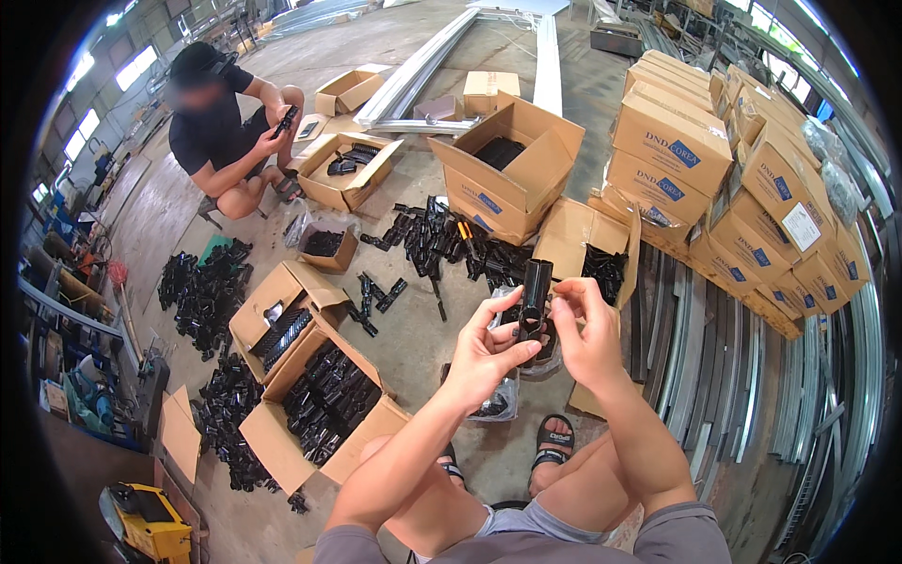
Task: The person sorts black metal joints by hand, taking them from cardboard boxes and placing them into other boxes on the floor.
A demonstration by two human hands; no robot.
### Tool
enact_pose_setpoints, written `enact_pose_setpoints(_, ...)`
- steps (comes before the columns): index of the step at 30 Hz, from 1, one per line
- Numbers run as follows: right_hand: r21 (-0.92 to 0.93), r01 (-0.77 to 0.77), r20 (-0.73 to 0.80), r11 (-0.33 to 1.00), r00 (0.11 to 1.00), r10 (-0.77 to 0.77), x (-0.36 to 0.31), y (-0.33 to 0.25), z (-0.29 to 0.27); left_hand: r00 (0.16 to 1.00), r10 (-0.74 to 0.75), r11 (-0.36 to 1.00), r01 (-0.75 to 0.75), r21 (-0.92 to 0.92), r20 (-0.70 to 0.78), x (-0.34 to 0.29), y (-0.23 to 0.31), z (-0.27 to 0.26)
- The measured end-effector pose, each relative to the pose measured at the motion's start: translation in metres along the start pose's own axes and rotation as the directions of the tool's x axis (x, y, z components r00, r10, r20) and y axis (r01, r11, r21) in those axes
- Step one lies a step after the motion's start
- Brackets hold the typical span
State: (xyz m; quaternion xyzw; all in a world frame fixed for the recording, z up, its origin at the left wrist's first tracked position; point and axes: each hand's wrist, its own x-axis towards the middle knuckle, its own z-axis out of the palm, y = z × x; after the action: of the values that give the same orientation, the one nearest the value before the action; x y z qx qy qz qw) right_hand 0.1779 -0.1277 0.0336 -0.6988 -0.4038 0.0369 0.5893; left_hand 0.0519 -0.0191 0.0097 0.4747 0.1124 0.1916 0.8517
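In front of my knees I hold a glossy black tubular fitting (536,289) upright, its round barrel at the top and a more jagged part below. My left hand (489,355) grips its lower end between thumb and fingers. My right hand (590,336) is closed at the fitting's right side, with thumb and fingertips against it; any small piece between them is hidden. Just beyond my hands lies a loose pile of similar black parts (442,240). An open carton (573,230) beside it has more black pieces inside.
At the left, an open carton (272,437) full of black parts stands among heaps (205,287) on the floor. A co-worker (230,132) sits far left, handling a black part. Stacked cartons (672,150) on a pallet and long metal profiles (695,348) lie to the right.
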Motion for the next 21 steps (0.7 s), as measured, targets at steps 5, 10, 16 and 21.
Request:
enact_pose_setpoints(5, -0.126, 0.001, 0.062, 0.992, 0.998, 0.007, 0.0, 0.012, -0.003, 1.0, -0.009, 1.0, 0.008, 0.001, 0.005, 0.002, -0.004, 0.0)
enact_pose_setpoints(10, -0.073, -0.009, 0.012, 0.997, 1.0, 0.01, 0.001, 0.003, 0.005, 1.0, -0.005, 1.0, 0.005, 0.027, 0.006, 0.001, 0.0, -0.003)
enact_pose_setpoints(16, -0.23, 0.02, -0.068, 0.973, 0.997, -0.037, 0.002, 0.008, 0.009, 0.999, 0.012, 0.998, -0.015, 0.062, 0.042, 0.003, -0.003, 0.004)
enact_pose_setpoints(21, -0.169, -0.095, -0.1, 0.981, 0.992, 0.079, -0.001, 0.014, 0.018, 0.999, 0.032, 0.99, -0.037, 0.133, 0.039, -0.002, -0.005, 0.002)
